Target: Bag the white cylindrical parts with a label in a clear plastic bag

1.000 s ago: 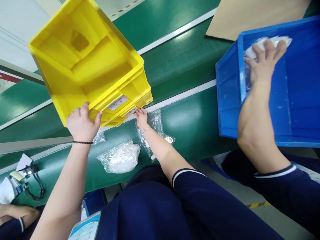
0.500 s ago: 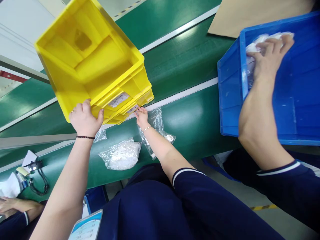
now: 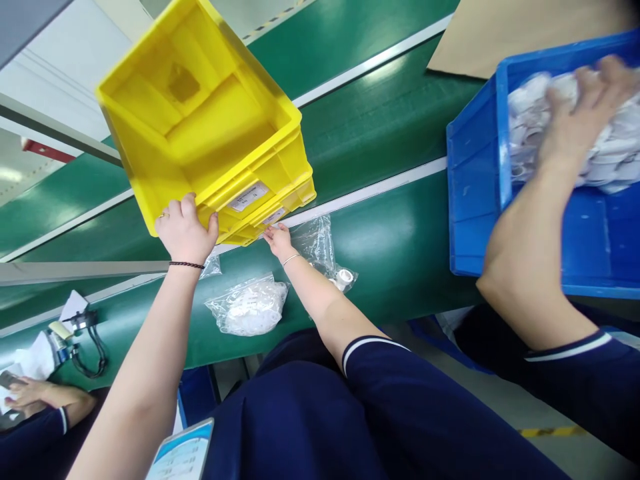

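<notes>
A stack of nested yellow crates (image 3: 210, 127) is tilted up over the green conveyor belt (image 3: 395, 227), its open top facing me. My left hand (image 3: 186, 232) grips the near left rim of the stack. My right hand (image 3: 278, 239) holds the near lower edge, beside the white labels. Under and around my right wrist lies a clear plastic bag (image 3: 320, 247) with a small white part (image 3: 345, 276) in it. A fuller bag of white parts (image 3: 250, 307) lies between my arms.
A co-worker's hand (image 3: 575, 113) digs into bagged white parts in a blue bin (image 3: 475, 200) at the right. Cardboard (image 3: 500, 33) lies behind it. Another person's hand (image 3: 30, 393) and a black-corded tool (image 3: 80, 333) are at the lower left.
The yellow stack and both my hands have shifted slightly right. The co-worker's hand has moved right inside the blue bin, and more white bags show there.
</notes>
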`<act>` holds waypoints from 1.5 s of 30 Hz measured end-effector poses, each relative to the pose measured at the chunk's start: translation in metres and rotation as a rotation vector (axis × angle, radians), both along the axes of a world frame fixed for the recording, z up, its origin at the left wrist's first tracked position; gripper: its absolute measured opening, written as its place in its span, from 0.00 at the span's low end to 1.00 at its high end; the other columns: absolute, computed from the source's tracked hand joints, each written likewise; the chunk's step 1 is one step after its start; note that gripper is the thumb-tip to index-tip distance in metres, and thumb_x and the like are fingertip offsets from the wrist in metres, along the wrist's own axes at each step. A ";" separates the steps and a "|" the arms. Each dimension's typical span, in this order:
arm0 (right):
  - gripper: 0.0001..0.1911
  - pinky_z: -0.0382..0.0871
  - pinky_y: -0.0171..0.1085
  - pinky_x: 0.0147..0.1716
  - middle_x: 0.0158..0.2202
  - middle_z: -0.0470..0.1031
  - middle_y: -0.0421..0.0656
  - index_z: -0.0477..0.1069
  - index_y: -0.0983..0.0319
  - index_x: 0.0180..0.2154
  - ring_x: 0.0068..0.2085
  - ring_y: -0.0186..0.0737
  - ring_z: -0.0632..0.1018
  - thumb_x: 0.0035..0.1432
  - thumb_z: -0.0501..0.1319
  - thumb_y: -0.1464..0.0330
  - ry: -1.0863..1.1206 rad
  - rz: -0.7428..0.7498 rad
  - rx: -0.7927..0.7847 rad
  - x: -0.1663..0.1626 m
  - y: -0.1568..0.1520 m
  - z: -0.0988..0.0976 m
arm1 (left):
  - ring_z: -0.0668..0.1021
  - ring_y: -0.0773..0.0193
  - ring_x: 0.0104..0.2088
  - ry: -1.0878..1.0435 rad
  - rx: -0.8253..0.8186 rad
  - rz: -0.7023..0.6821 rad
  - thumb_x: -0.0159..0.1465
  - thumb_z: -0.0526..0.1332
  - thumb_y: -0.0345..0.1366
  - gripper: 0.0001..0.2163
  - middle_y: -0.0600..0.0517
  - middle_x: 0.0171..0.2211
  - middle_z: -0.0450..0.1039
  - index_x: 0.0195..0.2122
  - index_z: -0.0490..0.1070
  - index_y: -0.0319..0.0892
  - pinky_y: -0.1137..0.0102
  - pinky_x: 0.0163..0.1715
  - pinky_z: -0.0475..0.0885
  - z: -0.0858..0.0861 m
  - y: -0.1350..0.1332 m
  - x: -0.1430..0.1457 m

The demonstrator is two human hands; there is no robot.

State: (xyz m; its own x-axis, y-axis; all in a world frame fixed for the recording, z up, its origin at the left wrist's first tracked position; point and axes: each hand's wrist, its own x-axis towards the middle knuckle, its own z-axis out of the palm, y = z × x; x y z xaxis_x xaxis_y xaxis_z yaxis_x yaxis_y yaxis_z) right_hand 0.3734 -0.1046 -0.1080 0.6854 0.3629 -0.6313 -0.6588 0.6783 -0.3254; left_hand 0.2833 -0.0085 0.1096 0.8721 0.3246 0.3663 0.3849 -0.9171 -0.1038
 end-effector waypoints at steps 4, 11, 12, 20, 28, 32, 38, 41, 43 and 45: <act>0.17 0.70 0.31 0.33 0.32 0.68 0.37 0.57 0.58 0.46 0.33 0.29 0.73 0.57 0.52 0.80 0.101 -0.008 -0.044 0.006 0.007 0.007 | 0.69 0.41 0.47 0.007 0.009 0.005 0.60 0.56 0.47 0.29 0.35 0.45 0.65 0.58 0.62 0.33 0.53 0.45 0.62 -0.001 0.001 0.000; 0.21 0.73 0.32 0.34 0.28 0.70 0.35 0.53 0.55 0.45 0.32 0.31 0.76 0.54 0.53 0.82 0.127 -0.003 -0.035 0.007 0.002 0.014 | 0.69 0.41 0.48 -0.003 -0.020 0.004 0.60 0.56 0.47 0.29 0.35 0.46 0.65 0.58 0.62 0.32 0.53 0.46 0.61 -0.002 0.003 0.000; 0.21 0.74 0.33 0.34 0.29 0.70 0.36 0.53 0.55 0.45 0.32 0.31 0.77 0.54 0.53 0.82 0.120 -0.001 -0.032 0.006 0.001 0.013 | 0.69 0.41 0.48 -0.003 -0.021 0.005 0.61 0.56 0.46 0.29 0.35 0.46 0.65 0.58 0.62 0.32 0.53 0.46 0.61 -0.002 0.003 0.000; 0.21 0.74 0.34 0.32 0.29 0.71 0.35 0.53 0.55 0.46 0.31 0.32 0.76 0.55 0.55 0.80 0.113 0.023 -0.104 0.006 0.005 0.013 | 0.70 0.41 0.47 -0.001 0.032 0.001 0.61 0.55 0.47 0.28 0.36 0.45 0.66 0.58 0.62 0.35 0.54 0.44 0.63 -0.003 0.004 -0.001; 0.13 0.72 0.29 0.29 0.29 0.69 0.35 0.58 0.59 0.40 0.30 0.28 0.74 0.57 0.54 0.80 0.164 0.081 -0.178 0.020 0.015 0.012 | 0.68 0.40 0.48 0.011 -0.007 0.007 0.61 0.55 0.45 0.27 0.35 0.45 0.65 0.58 0.61 0.33 0.52 0.46 0.61 -0.003 0.003 0.002; 0.10 0.73 0.30 0.29 0.27 0.68 0.37 0.61 0.61 0.37 0.29 0.30 0.74 0.57 0.51 0.80 0.182 0.152 -0.173 0.026 0.015 0.010 | 0.69 0.41 0.47 -0.009 -0.003 0.000 0.61 0.55 0.45 0.27 0.35 0.45 0.66 0.57 0.62 0.33 0.53 0.45 0.62 -0.004 0.004 0.002; 0.12 0.75 0.38 0.32 0.26 0.66 0.37 0.61 0.61 0.38 0.29 0.32 0.74 0.57 0.48 0.81 0.188 0.237 -0.180 0.027 0.006 0.010 | 0.70 0.41 0.46 -0.018 0.022 -0.003 0.61 0.54 0.46 0.27 0.35 0.44 0.66 0.57 0.63 0.33 0.53 0.44 0.63 -0.004 0.004 0.002; 0.12 0.76 0.38 0.33 0.27 0.67 0.37 0.62 0.60 0.38 0.29 0.32 0.73 0.56 0.48 0.81 0.162 0.258 -0.180 0.026 0.002 0.012 | 0.70 0.40 0.46 0.000 0.023 -0.001 0.62 0.53 0.46 0.27 0.35 0.45 0.66 0.57 0.63 0.33 0.52 0.43 0.63 -0.003 0.003 0.002; 0.12 0.76 0.37 0.33 0.27 0.68 0.38 0.62 0.60 0.38 0.29 0.31 0.73 0.57 0.48 0.80 0.144 0.268 -0.186 0.026 0.000 0.012 | 0.69 0.40 0.46 -0.001 0.019 -0.002 0.61 0.53 0.46 0.27 0.34 0.44 0.66 0.57 0.63 0.33 0.52 0.44 0.62 -0.002 0.003 0.002; 0.12 0.75 0.37 0.33 0.27 0.68 0.38 0.62 0.60 0.39 0.29 0.31 0.72 0.56 0.49 0.79 0.130 0.277 -0.196 0.026 -0.002 0.012 | 0.69 0.40 0.46 -0.008 0.022 -0.004 0.61 0.53 0.46 0.27 0.35 0.44 0.66 0.57 0.63 0.33 0.52 0.44 0.62 -0.003 0.004 0.002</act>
State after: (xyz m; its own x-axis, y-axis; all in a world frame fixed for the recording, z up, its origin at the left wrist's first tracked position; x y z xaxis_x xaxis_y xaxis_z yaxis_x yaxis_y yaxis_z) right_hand 0.3990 -0.1062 -0.0964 0.4879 0.3869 -0.7825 -0.8530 0.4016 -0.3333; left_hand 0.2852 -0.0044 0.1070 0.8701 0.3133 0.3804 0.3826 -0.9160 -0.1207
